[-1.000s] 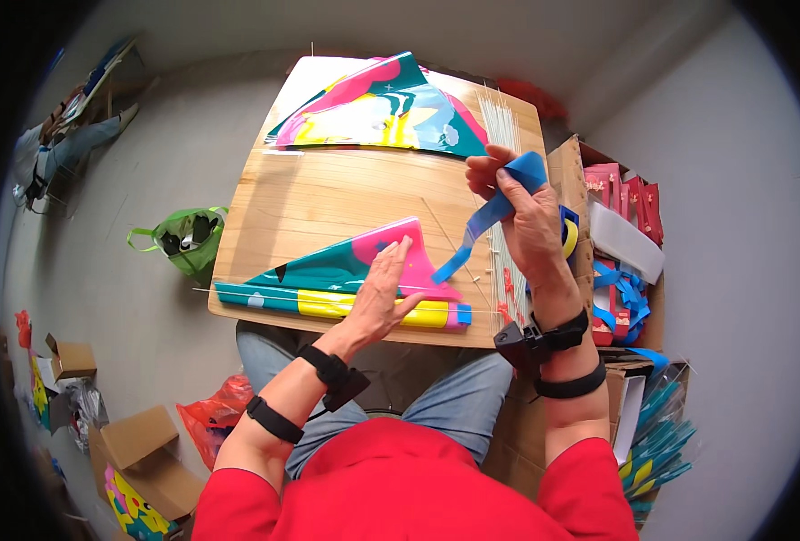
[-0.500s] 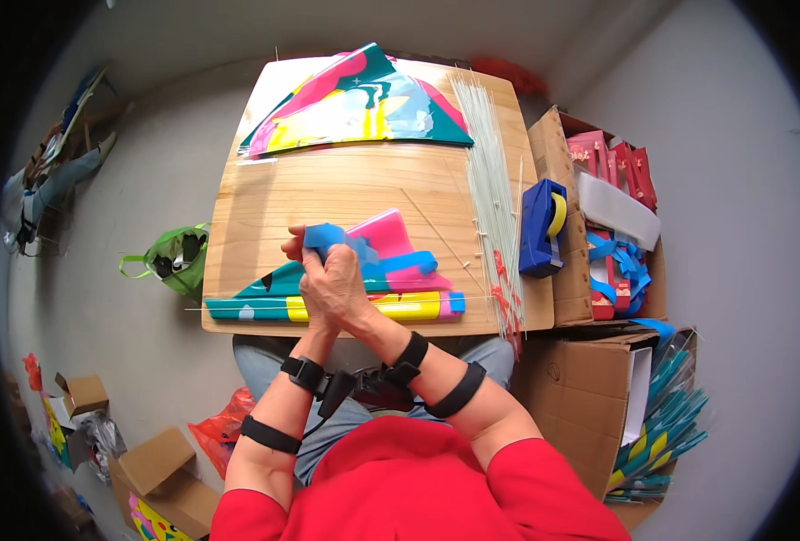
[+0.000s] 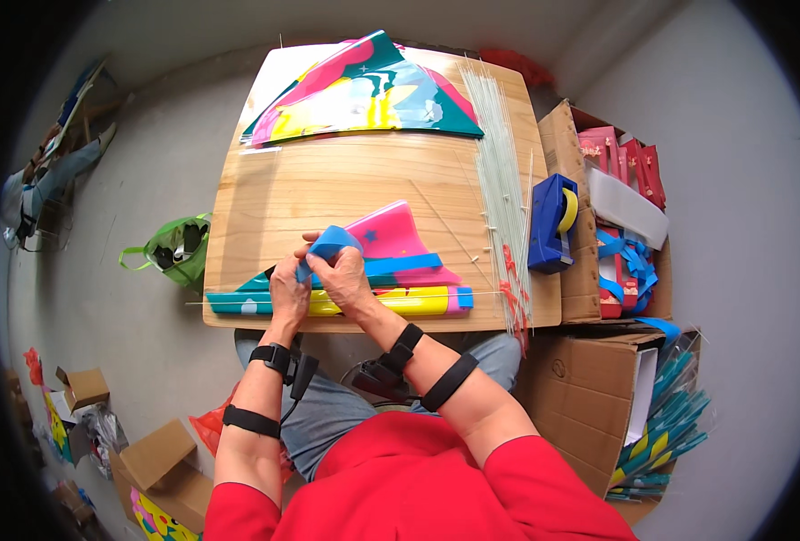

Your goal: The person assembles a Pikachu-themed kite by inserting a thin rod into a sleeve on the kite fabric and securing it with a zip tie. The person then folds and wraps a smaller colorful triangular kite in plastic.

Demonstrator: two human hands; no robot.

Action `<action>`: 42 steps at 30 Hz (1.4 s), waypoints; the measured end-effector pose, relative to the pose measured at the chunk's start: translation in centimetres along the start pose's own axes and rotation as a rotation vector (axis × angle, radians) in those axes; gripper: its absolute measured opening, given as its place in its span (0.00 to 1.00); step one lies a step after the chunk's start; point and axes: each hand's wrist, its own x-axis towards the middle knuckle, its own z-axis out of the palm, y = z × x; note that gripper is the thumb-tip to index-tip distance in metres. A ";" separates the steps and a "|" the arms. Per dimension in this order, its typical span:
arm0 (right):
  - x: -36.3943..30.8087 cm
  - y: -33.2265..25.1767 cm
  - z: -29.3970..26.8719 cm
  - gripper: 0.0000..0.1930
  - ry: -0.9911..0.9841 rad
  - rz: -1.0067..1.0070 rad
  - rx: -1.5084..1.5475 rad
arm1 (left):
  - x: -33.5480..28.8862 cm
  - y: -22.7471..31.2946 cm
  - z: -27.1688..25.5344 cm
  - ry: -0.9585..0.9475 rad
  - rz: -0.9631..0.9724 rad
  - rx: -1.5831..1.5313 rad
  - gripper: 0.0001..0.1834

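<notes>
A blue plastic ribbon (image 3: 335,240) is looped between my hands, just above the near part of the table. My right hand (image 3: 346,281) pinches it with thumb and fingers. Close beside, my left hand (image 3: 288,290) is closed on the ribbon's left end, its fingertips partly hidden behind it. Under and beyond my hands lies a glossy kite (image 3: 386,230) of pink, teal and yellow film, its near edge rolled up along a thin rod (image 3: 197,304). A flat blue strip (image 3: 404,264) crosses the pink film to the right.
Another folded kite sheet (image 3: 364,113) lies at the table's far side. Thin white rods (image 3: 503,180) run along the right, beside a blue tape dispenser (image 3: 553,224). Cardboard boxes (image 3: 576,388) stand at the right, a green bag (image 3: 176,252) on the left floor.
My hands have moved apart, the left one to the left and the right one slightly right. The blue ribbon between them now shows as an open loop. The view has shifted a little.
</notes>
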 end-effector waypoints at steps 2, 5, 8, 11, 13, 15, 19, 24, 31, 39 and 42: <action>0.3 0.4 -1.2 0.14 0.028 0.064 0.113 | -0.1 -0.8 -0.2 0.017 0.112 0.049 0.15; 0.7 0.8 -3.7 0.19 0.100 0.161 0.440 | -0.1 -1.6 0.0 -0.028 0.170 0.074 0.17; 0.9 0.8 -7.0 0.17 0.140 0.137 0.594 | -0.2 -1.4 0.2 -0.045 0.166 0.080 0.21; 0.9 0.2 -10.2 0.16 0.175 0.122 0.766 | -0.1 -1.9 0.3 -0.035 0.164 0.056 0.18; 0.3 -0.7 -13.5 0.17 0.071 0.058 0.802 | -0.3 -1.9 0.4 -0.028 0.157 0.038 0.16; -0.7 -1.8 -16.9 0.18 0.398 0.075 0.627 | -0.3 -2.1 0.4 -0.018 0.147 0.037 0.13; -1.9 -1.8 -24.5 0.23 1.166 -0.260 -0.280 | -0.1 -2.1 1.0 -0.007 0.130 0.008 0.12; -2.6 -6.1 -14.8 0.19 0.459 -0.511 -1.153 | -0.4 -1.8 0.4 -0.004 0.101 0.037 0.12; 1.6 1.1 -4.8 0.39 -0.355 -0.359 -1.417 | 0.0 -2.0 0.7 -0.021 0.078 -0.024 0.12; 3.2 -2.6 -6.9 0.25 -0.658 0.058 -0.944 | -0.6 -2.6 0.8 0.011 0.140 -0.045 0.12; 3.3 -4.4 -8.7 0.19 -0.753 0.436 -0.703 | -0.5 -2.5 0.9 0.026 0.148 -0.030 0.13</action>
